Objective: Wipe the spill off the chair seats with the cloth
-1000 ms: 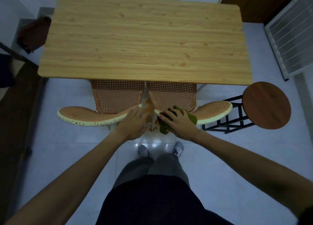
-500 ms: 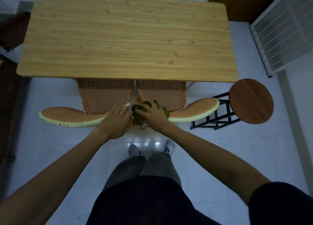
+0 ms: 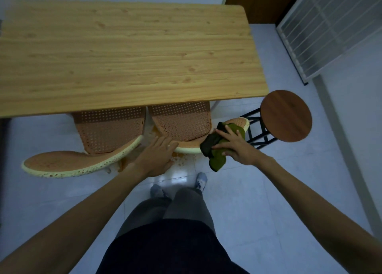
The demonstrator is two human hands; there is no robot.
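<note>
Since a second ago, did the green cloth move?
Yes. The cloth slid right along the right chair's back, away from the gap between the chairs, toward the round stool.

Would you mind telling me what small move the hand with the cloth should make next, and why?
Probably sweep the green cloth back left along the right chair's backrest top toward the gap between the chairs. The right hand presses it near the outer end, while orange spill still shows by the left hand.
</note>
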